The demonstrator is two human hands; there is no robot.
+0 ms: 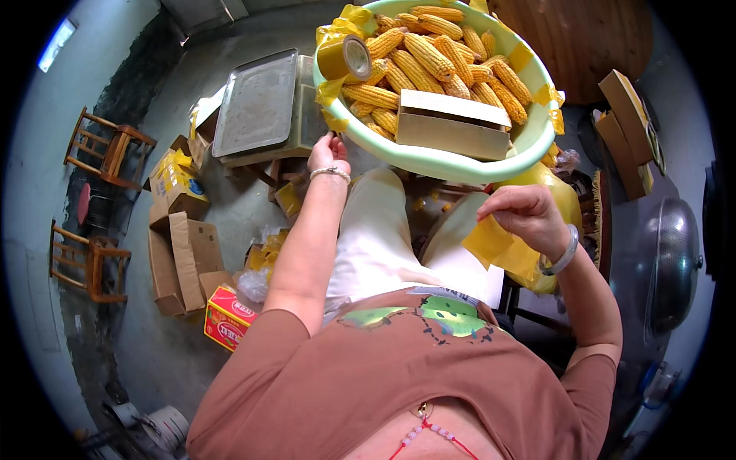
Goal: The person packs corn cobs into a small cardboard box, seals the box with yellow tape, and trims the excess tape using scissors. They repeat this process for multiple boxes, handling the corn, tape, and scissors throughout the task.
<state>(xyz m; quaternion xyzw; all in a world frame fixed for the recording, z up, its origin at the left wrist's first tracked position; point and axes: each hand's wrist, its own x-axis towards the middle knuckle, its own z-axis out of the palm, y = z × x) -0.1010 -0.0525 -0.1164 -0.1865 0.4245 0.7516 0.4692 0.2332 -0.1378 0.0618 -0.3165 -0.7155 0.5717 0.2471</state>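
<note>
A large pale-green plastic basin (425,167) stands before me, heaped with dried corn cobs (428,57). On its front part, among the cobs, lies a small cardboard box (451,132). A roll of yellow packing tape (345,57) rests at the basin's left rim, where strips of yellow tape (330,92) are stuck. My left hand (329,154) is just below that rim, its fingertips close together near a tape end; whether it grips anything is unclear. Between the fingers of my right hand (526,218) hangs a piece of yellow tape (497,248), over my right thigh.
Left of the basin, a metal tray (256,103) lies on a low stand. Cardboard boxes (187,261) and a red carton (228,318) sit on the floor at left, beyond them wooden chairs (109,152). A yellow plastic bag (543,201) and a steel wok lid (675,264) are at right.
</note>
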